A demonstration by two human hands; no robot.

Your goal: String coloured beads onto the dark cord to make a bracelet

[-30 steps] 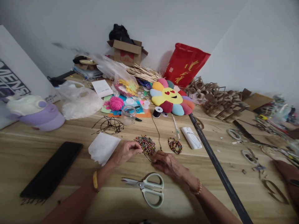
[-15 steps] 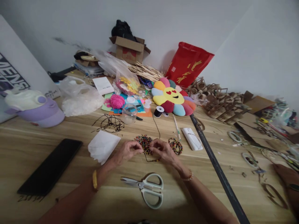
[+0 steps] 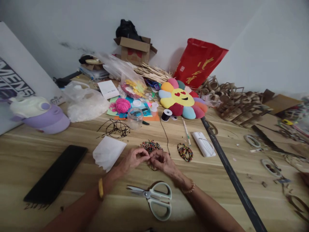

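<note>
My left hand (image 3: 134,158) is closed in a pinch just in front of a heap of small multicoloured beads (image 3: 151,145). Whatever lies between its fingertips is too small to make out. Fingertip to fingertip with it, my right hand (image 3: 166,165) pinches a thin black cord (image 3: 153,168), which curves out below the fingers. Behind the beads stands a spool of black cord (image 3: 166,115), its loose end trailing toward my right hand. Beaded bracelets (image 3: 185,152) lie to the right. White-handled scissors (image 3: 159,201) rest in front of my hands.
At left are a black phone (image 3: 56,174) and crumpled white paper (image 3: 108,153). Farther back stand a clear jar (image 3: 135,118) and a flower cushion (image 3: 181,98). A white power bank (image 3: 204,144) lies beside a long dark strip (image 3: 233,174) on the right.
My right hand has moved left, so both hands' fingertips now meet in front of the beads. The beaded part of the cord that hung below it no longer shows. The view has shifted slightly.
</note>
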